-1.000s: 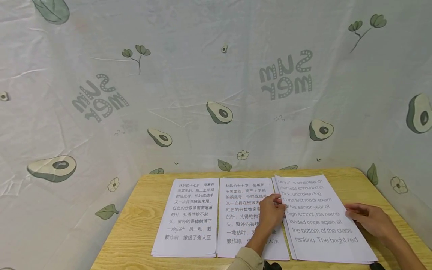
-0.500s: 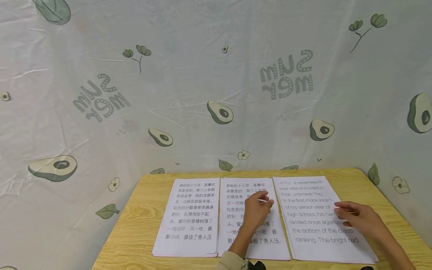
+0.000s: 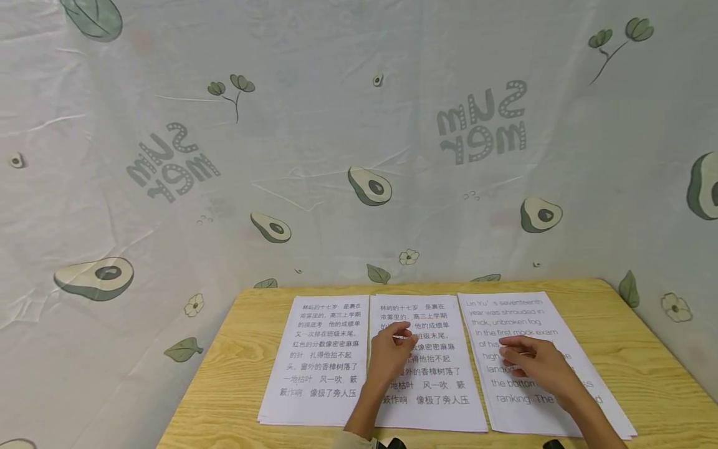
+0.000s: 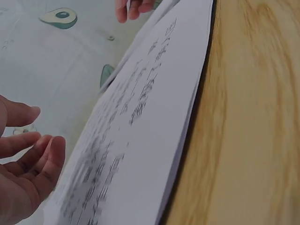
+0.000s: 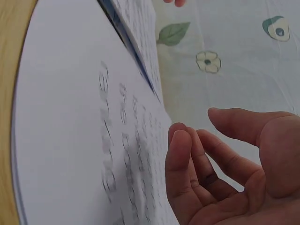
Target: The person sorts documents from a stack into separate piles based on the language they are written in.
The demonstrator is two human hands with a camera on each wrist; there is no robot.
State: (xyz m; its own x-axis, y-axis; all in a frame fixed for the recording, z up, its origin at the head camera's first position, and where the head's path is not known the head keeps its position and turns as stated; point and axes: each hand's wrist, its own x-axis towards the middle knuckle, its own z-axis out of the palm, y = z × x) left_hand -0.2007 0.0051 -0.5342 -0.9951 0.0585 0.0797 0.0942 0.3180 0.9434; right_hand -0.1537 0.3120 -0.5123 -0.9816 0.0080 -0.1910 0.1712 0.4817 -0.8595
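Three stacks of printed paper lie side by side on the wooden table. My left hand (image 3: 391, 357) hovers over the middle paper stack (image 3: 432, 415), which carries Chinese text; its fingers are loosely bent and hold nothing. Over the right paper stack (image 3: 510, 411), printed in English, is my right hand (image 3: 538, 365), also holding nothing. Both wrist views show a gap between thumb and fingers: the left fingertips (image 4: 57, 145) and the right fingertips (image 5: 179, 143) stand apart from the sheets. The left paper stack (image 3: 314, 408) has Chinese print too, and no hand is on it.
The yellow wood-grain table (image 3: 219, 374) shows around the stacks. Behind it hangs a pale curtain (image 3: 314, 156) with avocado, leaf and flower prints. Narrow gaps separate the stacks, and some sheet edges within them are slightly uneven.
Both hands have let go of the right stack's sides and moved left, the left one over the middle stack, the right one over the English pages. The top English sheets now lie straighter.
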